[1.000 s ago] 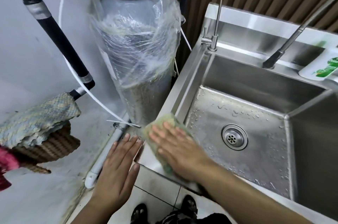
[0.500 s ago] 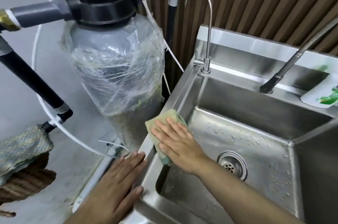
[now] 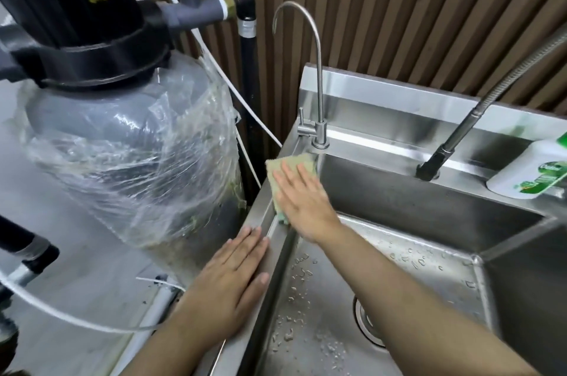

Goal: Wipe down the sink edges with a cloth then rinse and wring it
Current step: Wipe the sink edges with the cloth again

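Sink (image 3: 399, 108): steel, droplets in basin, left edge being wiped. Left hand (image 3: 233, 277): flat, fingers straight, resting on near rim, holding nothing. Right hand (image 3: 302, 200): open palm pressing cloth (image 3: 291, 160) onto far left edge, just beside gooseneck tap (image 3: 319, 136) base (tight corner). Best approach, likely: even pressure, overlapping strokes, cloth edge worked round tap base. Rinse and wring not yet done.

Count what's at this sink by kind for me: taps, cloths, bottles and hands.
Taps: 2, the gooseneck tap and the hose tap
Cloths: 1, the cloth under the right hand
Bottles: 1, the white bottle
Hands: 2, the left hand and the right hand
Total: 6
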Demonstrator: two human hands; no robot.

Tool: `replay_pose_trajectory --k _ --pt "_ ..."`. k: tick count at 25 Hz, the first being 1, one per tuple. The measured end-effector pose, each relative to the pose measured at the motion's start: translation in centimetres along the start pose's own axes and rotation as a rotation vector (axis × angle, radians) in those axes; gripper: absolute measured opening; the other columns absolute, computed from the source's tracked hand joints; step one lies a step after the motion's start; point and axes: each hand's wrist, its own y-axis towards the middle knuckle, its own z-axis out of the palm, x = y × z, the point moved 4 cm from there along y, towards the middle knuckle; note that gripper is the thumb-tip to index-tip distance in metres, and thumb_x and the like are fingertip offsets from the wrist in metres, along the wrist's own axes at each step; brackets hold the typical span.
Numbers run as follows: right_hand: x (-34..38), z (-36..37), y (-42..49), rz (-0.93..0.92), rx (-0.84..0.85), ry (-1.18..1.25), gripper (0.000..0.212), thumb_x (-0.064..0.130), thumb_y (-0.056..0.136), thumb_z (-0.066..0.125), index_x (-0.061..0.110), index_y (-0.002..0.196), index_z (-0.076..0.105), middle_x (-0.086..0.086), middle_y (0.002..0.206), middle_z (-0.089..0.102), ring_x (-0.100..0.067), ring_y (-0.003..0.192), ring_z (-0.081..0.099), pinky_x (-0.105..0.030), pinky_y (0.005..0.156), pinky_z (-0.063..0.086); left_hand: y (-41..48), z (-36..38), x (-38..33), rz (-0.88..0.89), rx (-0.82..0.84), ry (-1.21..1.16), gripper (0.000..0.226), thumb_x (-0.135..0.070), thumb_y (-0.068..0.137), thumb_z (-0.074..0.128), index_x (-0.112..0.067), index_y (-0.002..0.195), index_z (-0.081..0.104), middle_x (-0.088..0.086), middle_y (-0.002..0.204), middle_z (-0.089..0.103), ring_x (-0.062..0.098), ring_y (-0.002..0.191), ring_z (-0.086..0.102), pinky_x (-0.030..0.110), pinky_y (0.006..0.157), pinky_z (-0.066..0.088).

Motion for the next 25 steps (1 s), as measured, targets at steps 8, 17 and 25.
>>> replay_pose_trajectory --k 8,17,25 --pt "-3.4 -0.8 5.7 0.147 0.010 0.079 0.050 0.040 0.101 0.019 0.033 0.149 0.006 0.010 0.159 -0.005 -0.014 0.145 -0.010 -0.030 0.114 -0.010 4.1 0.0 1.6 0.065 -0.001 -0.128 0.058 -0.047 0.097 0.021 -0.011 0.135 0.045 0.001 0.142 0.044 0.010 0.137 0.026 0.027 0.107 0.022" --pt "-2.2 -0.3 0.9 0.181 -0.387 0.694 0.038 0.004 0.094 0.049 0.012 0.130 0.054 -0.002 0.141 0.046 -0.007 0.136 0.021 -0.011 0.113 0.010 9.8 0.9 2.5 0.050 0.028 -0.343 0.067 -0.067 0.088 0.008 -0.029 0.141 0.021 -0.018 0.149 0.022 -0.003 0.140 0.006 0.021 0.113 0.008" --pt "-7.7 -3.8 6.3 0.412 -0.193 0.184 0.054 0.037 0.101 0.024 0.018 0.150 0.009 0.001 0.158 0.011 -0.012 0.145 0.000 -0.032 0.119 -0.003 16.0 1.6 1.6 0.168 -0.010 -0.218 0.078 -0.067 0.087 0.002 -0.022 0.140 0.037 -0.013 0.146 0.028 -0.002 0.138 0.004 0.022 0.113 0.001"
